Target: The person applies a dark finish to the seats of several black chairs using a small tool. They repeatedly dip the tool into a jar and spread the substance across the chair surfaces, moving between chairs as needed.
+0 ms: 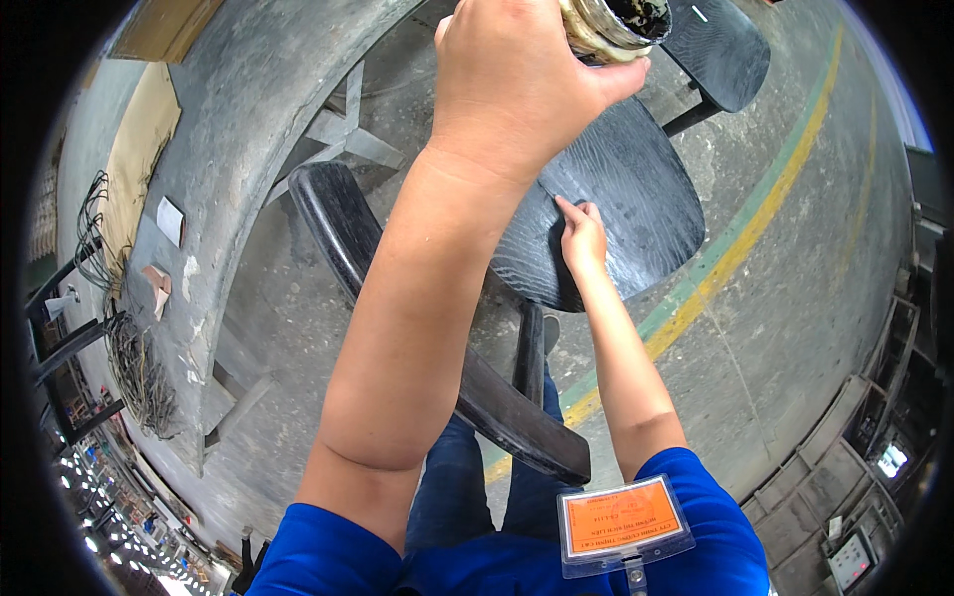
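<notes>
My left hand [517, 79] is raised close to the camera and grips a round, stained can [616, 25] with dark matter inside, at the top of the view. My right hand [581, 238] lies flat on the seat of a black wooden chair [641, 189], near the seat's left edge, with nothing seen in it. The chair's curved black backrest [338, 223] is to the left of my left forearm. A black rail of the chair [522, 422] runs in front of my legs.
A second black chair seat [720, 55] stands at the top right. A grey curved bench [229, 149] with cardboard [139, 129] and bundles of wire [134, 363] fills the left. A yellow and green line [755, 219] crosses the concrete floor. An orange badge [621, 521] hangs on my chest.
</notes>
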A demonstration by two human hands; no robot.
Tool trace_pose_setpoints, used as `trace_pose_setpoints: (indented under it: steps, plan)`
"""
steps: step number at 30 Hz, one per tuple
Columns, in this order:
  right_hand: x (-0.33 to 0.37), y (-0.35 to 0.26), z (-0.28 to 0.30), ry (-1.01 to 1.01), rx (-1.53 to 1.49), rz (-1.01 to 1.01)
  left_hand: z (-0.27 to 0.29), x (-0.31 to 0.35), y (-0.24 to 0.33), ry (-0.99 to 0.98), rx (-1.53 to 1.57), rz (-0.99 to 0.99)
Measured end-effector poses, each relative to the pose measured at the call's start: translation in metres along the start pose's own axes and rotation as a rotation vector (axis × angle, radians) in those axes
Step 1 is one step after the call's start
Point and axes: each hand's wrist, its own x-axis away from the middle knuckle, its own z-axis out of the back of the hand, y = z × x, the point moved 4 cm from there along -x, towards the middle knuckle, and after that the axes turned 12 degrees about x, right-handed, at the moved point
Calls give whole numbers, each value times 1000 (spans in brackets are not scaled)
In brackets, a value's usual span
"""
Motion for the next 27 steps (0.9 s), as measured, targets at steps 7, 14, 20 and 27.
trace_pose_setpoints:
  steps: [7,14,20,27]
  plan:
    - [-6,-6,-9,103,127,24,0,0,0,-21,-22,13]
    - [-11,-7,-6,68,354,125,-1,2,-1,-28,-53,12]
    - [-17,-4,-2,69,367,196,-1,0,2,-27,-98,21]
    - [-28,0,0,50,211,190,-2,1,0,-29,-52,15]
